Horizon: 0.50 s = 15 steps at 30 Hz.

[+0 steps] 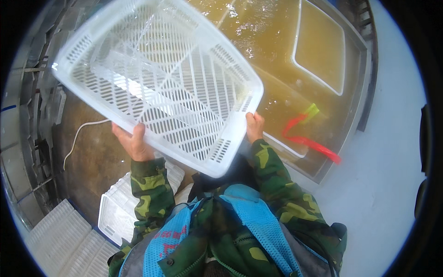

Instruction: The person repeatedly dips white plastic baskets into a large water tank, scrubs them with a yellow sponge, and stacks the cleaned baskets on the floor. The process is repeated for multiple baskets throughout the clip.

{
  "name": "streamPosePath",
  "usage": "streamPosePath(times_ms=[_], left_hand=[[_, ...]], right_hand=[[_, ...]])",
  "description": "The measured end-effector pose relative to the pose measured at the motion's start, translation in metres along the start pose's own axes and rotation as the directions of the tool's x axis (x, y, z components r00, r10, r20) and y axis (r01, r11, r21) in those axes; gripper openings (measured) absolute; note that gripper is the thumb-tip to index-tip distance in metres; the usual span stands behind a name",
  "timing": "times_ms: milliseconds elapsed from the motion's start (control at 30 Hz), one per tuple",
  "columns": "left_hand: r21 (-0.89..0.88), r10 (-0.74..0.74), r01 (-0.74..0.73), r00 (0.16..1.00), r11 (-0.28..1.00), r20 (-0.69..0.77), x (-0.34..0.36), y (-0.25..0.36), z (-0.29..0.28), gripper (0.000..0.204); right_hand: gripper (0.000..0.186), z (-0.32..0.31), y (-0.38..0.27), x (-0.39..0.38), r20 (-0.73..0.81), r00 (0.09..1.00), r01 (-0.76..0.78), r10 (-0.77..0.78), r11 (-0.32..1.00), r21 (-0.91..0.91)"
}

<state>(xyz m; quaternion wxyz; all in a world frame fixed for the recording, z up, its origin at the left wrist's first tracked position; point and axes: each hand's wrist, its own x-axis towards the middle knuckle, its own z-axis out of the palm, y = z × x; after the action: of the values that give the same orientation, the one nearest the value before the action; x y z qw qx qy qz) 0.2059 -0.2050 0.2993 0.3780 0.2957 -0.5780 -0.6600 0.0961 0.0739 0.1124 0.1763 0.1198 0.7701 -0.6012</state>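
Observation:
A large white slotted plastic basket (196,161) is held up in front of me, tilted, partly over the floor and partly over a tank of murky yellow-brown water. My left hand (136,144) is closed on its near left rim, thumb on the inner side. Near the right corner, my right hand (255,127) grips the rim. Through the slots the basket looks bare inside. To its right, a white rectangular rim (344,60) shows at the water, and part of another white rim (285,144) lies beside my right wrist.
The metal-edged tank (363,69) fills the upper right. A red strip (314,144) with a yellow-green end trails in the water. White baskets (115,212) and stacked crates (69,240) stand lower left. A white cord (76,143) crosses the brown floor (92,159).

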Motion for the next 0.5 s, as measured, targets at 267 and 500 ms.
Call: streamPosePath(times_ms=[267,500], left_hand=[[0.164,0.206,-0.219,0.974,0.962,0.093,0.010,0.012,-0.004,0.085],[-0.087,0.015,-0.001,0.987,0.996,0.160,0.005,0.006,-0.007,0.070]], right_hand=[[0.035,-0.004,0.021,0.029,-0.004,0.991,0.128,-0.133,0.962,-0.242],[0.068,-0.225,0.074,0.083,-0.573,0.820,-0.386,-0.007,0.731,-0.562]])
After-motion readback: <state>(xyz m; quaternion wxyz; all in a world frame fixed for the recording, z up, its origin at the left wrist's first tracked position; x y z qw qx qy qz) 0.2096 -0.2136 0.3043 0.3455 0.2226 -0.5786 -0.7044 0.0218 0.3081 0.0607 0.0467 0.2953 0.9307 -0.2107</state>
